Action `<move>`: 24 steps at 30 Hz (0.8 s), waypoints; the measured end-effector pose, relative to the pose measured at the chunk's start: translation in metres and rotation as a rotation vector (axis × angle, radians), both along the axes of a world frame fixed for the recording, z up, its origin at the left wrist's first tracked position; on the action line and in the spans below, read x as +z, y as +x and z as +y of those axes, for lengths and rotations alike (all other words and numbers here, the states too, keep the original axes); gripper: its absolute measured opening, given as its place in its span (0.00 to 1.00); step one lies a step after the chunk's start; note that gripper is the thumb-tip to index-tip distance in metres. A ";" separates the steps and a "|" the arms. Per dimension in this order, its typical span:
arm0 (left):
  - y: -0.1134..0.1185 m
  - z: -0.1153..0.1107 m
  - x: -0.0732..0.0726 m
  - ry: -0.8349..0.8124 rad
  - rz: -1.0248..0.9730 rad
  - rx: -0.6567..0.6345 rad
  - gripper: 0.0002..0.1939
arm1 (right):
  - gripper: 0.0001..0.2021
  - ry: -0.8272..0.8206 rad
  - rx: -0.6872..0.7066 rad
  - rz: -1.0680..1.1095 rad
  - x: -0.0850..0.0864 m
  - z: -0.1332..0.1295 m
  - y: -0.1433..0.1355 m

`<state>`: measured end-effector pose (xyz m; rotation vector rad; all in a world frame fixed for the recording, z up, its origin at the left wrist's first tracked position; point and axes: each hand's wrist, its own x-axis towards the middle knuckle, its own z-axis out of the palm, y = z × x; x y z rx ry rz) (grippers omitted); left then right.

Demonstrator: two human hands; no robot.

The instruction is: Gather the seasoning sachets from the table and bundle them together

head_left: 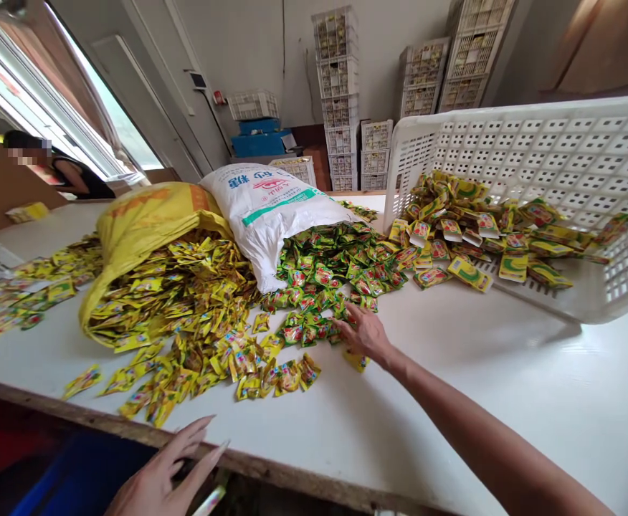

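Observation:
My right hand (366,334) reaches over the table with its fingers apart, at the near edge of a heap of small green packets (322,276). A yellow packet (357,360) lies partly under this hand; whether it is gripped cannot be told. At the table's front edge, my left hand (166,469) has its fingers stretched and thumb apart. Below that thumb a small packet or strip (209,500) shows, only in part. Small yellow packets (185,287) spill from a yellow sack (153,208), while the green ones spread from a white sack (276,204).
A white plastic crate (550,129) lies tipped on the right, yellow-green boxes (469,271) spilling from it onto the white table (454,380). Stacked crates (338,93) line the back wall. Another person (72,168) sits at the far left. More packets (45,287) lie left.

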<state>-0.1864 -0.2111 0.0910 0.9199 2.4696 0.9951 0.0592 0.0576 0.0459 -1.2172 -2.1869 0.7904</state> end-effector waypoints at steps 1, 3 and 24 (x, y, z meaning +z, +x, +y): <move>0.006 0.008 -0.002 0.001 -0.017 -0.058 0.24 | 0.23 0.005 0.014 -0.050 -0.003 0.012 0.002; 0.025 0.030 -0.007 0.045 -0.038 -0.176 0.20 | 0.19 -0.025 0.028 -0.107 -0.009 0.027 0.008; 0.166 0.192 -0.069 0.192 -0.336 -0.425 0.14 | 0.22 -0.727 -0.129 0.674 -0.008 -0.045 0.094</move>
